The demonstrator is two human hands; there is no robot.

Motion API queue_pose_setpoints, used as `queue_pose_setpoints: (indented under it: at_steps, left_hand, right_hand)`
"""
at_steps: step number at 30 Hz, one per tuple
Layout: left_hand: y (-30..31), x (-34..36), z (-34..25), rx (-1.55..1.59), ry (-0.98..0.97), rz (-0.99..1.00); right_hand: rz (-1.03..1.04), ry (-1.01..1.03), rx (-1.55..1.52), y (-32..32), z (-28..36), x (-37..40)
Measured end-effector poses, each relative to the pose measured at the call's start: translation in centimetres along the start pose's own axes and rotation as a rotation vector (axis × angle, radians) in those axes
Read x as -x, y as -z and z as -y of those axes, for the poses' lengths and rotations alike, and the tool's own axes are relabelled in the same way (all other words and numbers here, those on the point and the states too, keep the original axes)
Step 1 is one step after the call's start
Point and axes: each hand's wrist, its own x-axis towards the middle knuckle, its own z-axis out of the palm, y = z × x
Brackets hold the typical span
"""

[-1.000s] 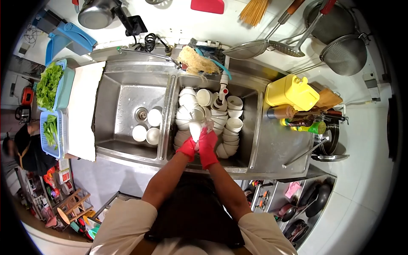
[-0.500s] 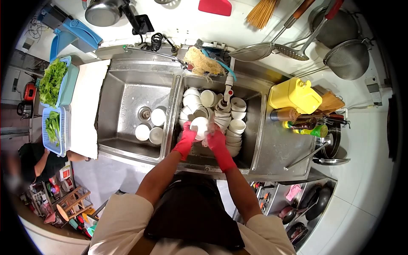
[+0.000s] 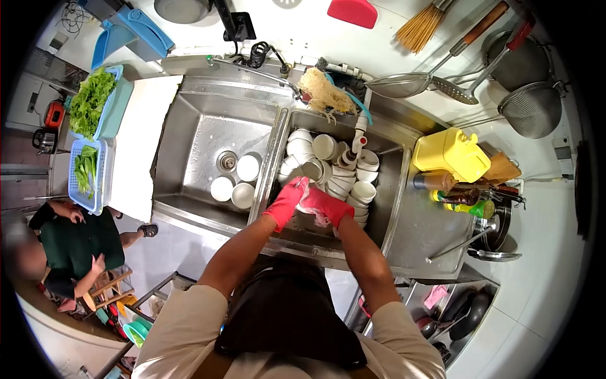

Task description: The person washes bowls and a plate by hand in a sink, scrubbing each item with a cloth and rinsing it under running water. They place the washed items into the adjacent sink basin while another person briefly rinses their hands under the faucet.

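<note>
Holds left hand point(image 3: 287, 201) and right hand point(image 3: 330, 205) together at whitish cloth point(image 3: 320, 220) over right sink point(image 3: 389, 199), probably to confine drips; cannot tell grips.

The red-gloved left hand point(image 3: 289, 199) and right hand point(image 3: 328, 203) meet over the right basin point(image 3: 389, 205), beside stacked white bowls point(image 3: 324, 146). Three bowls point(image 3: 249, 167) sit near the left basin's drain point(image 3: 227, 162).

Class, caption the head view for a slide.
Red-gloved left hand and right hand close together at a sink of white bowls, three more in the next sink.
</note>
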Motion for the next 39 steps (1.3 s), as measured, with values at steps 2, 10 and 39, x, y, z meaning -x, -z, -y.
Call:
queue_pose_setpoints:
  at_steps: [2,10,39]
  left_hand:
    - [0.4,1.6,-1.5,-0.064,-0.027,0.050]
    - [1.9,2.7,-6.5,0.164,0.241,-0.017]
    - [27.2,-2.8,3.8,-0.767,0.109,-0.566]
  right_hand:
    - [-0.136,0.214,0.603,1.3,8.5,5.5]
    - [-0.224,0.145,-0.587,-0.6,6.1,1.1]
    - [-0.861,0.021,-0.280,4.4,-4.5,14.7]
